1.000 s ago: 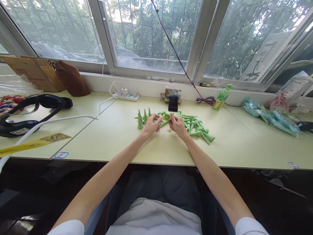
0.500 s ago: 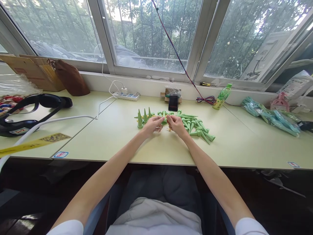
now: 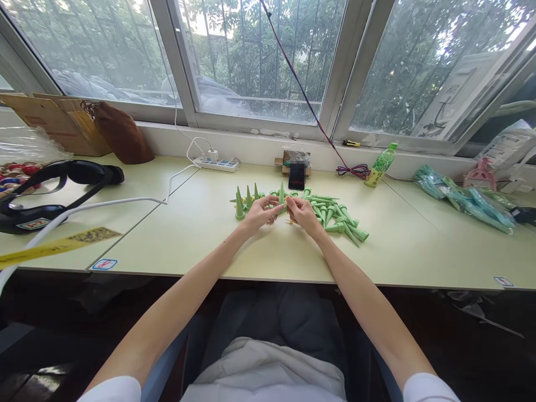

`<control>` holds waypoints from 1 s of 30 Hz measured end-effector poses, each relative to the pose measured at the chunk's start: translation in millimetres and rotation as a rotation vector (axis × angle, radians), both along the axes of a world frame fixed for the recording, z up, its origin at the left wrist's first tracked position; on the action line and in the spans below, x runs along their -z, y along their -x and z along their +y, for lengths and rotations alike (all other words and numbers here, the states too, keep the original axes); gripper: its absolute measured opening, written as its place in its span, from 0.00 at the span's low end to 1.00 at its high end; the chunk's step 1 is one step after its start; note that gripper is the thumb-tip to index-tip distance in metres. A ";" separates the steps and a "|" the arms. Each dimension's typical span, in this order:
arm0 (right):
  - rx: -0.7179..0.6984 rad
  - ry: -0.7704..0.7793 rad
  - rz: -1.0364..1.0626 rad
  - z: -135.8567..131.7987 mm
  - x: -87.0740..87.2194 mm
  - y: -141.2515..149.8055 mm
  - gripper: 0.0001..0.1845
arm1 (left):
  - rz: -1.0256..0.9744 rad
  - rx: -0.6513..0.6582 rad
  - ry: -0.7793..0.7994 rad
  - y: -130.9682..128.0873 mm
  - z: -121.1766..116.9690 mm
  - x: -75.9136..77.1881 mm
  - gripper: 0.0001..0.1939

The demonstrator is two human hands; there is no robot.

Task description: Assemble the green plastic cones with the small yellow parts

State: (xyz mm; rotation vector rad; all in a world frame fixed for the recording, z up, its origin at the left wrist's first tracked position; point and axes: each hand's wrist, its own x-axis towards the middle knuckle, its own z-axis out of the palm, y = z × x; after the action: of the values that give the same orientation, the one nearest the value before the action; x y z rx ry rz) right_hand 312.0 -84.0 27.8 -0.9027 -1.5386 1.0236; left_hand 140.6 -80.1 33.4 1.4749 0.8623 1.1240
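Note:
A green plastic spike (image 3: 282,193) stands point up between my hands. My left hand (image 3: 260,213) is closed on its lower part, thumb and forefinger pinching it from the left. From the right, my right hand (image 3: 304,214) has its thumb and fingertips pressed together at the same spike's base, which the fingers partly hide. Left of my hands, several green spikes (image 3: 239,205) stand upright, with small yellow pieces partly hidden near them. To the right lies a loose heap of green spikes (image 3: 335,215). A small orange-yellow piece (image 3: 290,221) lies by my right fingers.
Behind the spikes, a phone (image 3: 297,176) leans on a small box. A power strip (image 3: 216,164) with a white cable, a green bottle (image 3: 381,166) and coiled wire (image 3: 354,171) line the back. Black headgear (image 3: 50,190) lies left; plastic packets (image 3: 464,198) lie right.
The spike has turned from showing me its round open end to standing point up. My left fingers have shifted slightly right along it; both hands stay close together.

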 end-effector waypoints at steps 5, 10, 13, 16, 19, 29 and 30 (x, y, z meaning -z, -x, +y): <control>0.031 0.024 -0.018 -0.3 -0.8 0.4 0.32 | 0.071 -0.021 -0.088 0.6 4.8 7.3 0.26; 0.069 0.039 -0.037 2.8 2.2 -0.4 0.33 | 0.156 -0.065 -0.191 -0.9 5.8 9.9 0.24; 0.083 0.070 -0.042 5.2 5.1 -0.8 0.33 | 0.197 -0.070 -0.263 -1.9 4.7 9.2 0.22; 0.085 0.084 -0.037 6.6 7.2 -0.4 0.32 | 0.224 -0.074 -0.337 -3.1 3.4 8.3 0.19; 0.116 0.060 -0.030 7.4 8.1 0.6 0.32 | 0.255 -0.119 -0.373 -5.1 1.9 7.0 0.16; 0.165 -0.071 -0.066 8.9 8.2 -1.0 0.31 | 0.119 -0.104 0.001 -6.5 2.8 3.1 0.27; 0.146 -0.089 -0.071 8.5 8.0 -0.8 0.31 | 0.109 -0.063 0.050 -6.5 2.1 1.8 0.28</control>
State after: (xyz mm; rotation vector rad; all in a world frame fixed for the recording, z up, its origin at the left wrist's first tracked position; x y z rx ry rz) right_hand 312.8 -75.5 19.8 -0.9821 -1.5406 0.8206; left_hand 147.1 -78.0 31.6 1.4871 1.0115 1.0681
